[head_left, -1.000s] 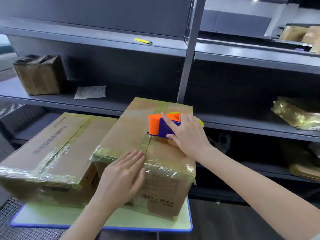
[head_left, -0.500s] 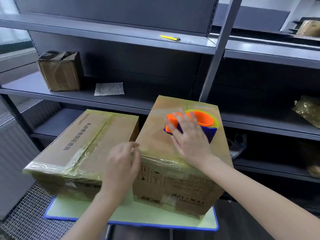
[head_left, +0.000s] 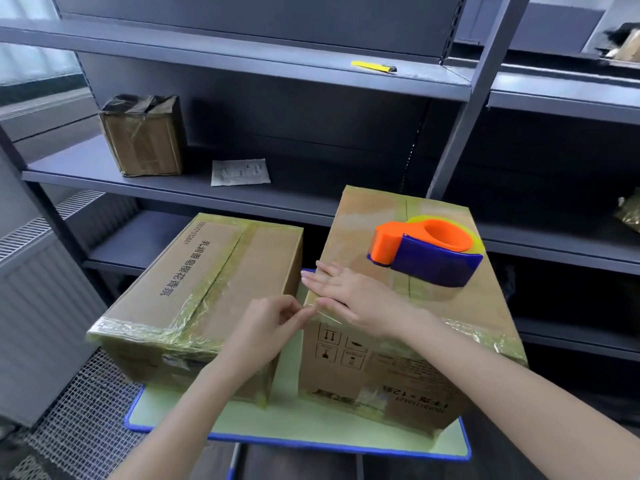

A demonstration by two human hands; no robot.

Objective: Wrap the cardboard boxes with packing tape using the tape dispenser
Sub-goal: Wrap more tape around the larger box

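Two taped cardboard boxes stand side by side on a green mat with a blue rim (head_left: pixel 311 431). The left box (head_left: pixel 207 289) carries printed text on top. On the right box (head_left: pixel 433 323) lies the orange and blue tape dispenser (head_left: pixel 426 251), untouched. My right hand (head_left: pixel 353 296) lies flat with straight fingers on the right box's near left top edge, pressing clear tape down. My left hand (head_left: pixel 266 323) pinches the end of that clear tape at the box's corner, between the two boxes.
Grey metal shelving stands behind the boxes. A small taped box (head_left: pixel 142 136) and a paper slip (head_left: pixel 240 172) lie on the middle shelf, a yellow utility knife (head_left: pixel 374 66) on the upper one. A metal upright (head_left: pixel 467 109) rises behind the right box. A radiator stands at left.
My right hand let go of the dispenser and moved down to the box's near left edge. My left hand went to the box corner and pinched the tape. The view moved closer.
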